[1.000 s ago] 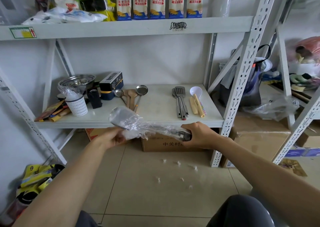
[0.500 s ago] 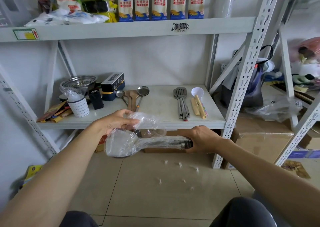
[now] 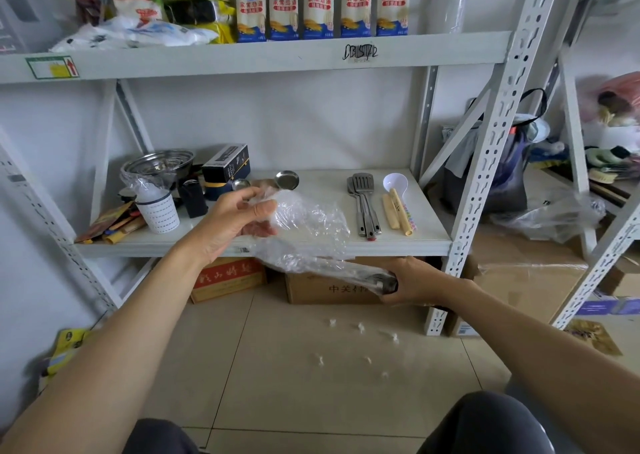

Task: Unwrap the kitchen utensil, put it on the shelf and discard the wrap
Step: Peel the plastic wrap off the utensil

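Note:
My right hand (image 3: 414,282) grips the dark handle end of a kitchen utensil (image 3: 375,279) that lies roughly level in front of the lower shelf (image 3: 325,240). Clear plastic wrap (image 3: 308,225) clings along the handle and billows up over the utensil's head, which is hidden behind the film. My left hand (image 3: 235,223) pinches the loose upper part of the wrap between thumb and fingers, lifted above and to the left of the handle.
On the lower shelf lie metal spatulas (image 3: 363,204), a white scoop (image 3: 394,181), ladles (image 3: 286,179), steel bowls (image 3: 157,164), a dark box (image 3: 227,166) and a white cup (image 3: 159,211). Cardboard boxes (image 3: 332,289) stand under it. Small wrap scraps (image 3: 360,327) dot the tiled floor.
My left hand has risen and pulled the wrap up off the utensil's head. The right hand has held the handle in about the same place.

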The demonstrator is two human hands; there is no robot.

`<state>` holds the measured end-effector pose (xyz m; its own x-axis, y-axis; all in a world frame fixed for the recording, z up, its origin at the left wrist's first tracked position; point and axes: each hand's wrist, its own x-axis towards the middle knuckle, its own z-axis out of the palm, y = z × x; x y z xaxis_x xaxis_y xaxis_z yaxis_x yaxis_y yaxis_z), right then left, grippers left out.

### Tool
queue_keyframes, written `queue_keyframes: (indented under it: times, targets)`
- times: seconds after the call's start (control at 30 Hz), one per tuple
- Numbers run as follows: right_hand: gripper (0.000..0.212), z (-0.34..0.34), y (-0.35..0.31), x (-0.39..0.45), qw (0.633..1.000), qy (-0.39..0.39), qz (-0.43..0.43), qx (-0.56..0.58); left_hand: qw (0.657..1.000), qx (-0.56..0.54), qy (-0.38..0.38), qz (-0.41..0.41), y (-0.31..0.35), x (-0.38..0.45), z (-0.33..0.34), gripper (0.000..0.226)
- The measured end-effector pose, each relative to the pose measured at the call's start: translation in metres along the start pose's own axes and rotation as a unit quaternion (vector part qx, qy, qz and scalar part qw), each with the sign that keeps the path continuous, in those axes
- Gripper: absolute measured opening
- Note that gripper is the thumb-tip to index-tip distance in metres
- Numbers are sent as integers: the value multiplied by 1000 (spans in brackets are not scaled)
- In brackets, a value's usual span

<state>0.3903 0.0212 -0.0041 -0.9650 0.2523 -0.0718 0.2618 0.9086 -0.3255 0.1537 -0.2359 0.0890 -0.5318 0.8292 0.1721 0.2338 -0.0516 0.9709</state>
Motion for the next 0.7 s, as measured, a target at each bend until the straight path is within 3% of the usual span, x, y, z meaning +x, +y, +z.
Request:
queue_keyframes:
  times: [0.1, 0.2, 0.33, 0.43, 0.57, 0.7]
  targets:
    - [31, 0, 8, -2, 996, 5, 34, 82, 999, 33, 23, 8, -4, -14, -4, 72]
    - [21, -5, 12, -3, 988, 5, 61, 145, 987, 153, 34, 17, -15, -30, -6, 39]
    - [17, -9, 11, -2, 984, 6, 58, 169, 981, 161, 111, 0, -40, -39, -3, 10]
    - [26, -9, 8, -1, 981, 12, 54, 188, 978, 133, 141, -72, -62, -38, -6, 28]
    - [38, -8, 2, -1, 979, 24, 38, 201, 977, -33, 108, -178, -88, -37, -7, 55]
    - [29, -10, -6, -3, 984, 38, 6, 173, 960, -19, 148, -236, -103, -33, 1, 61]
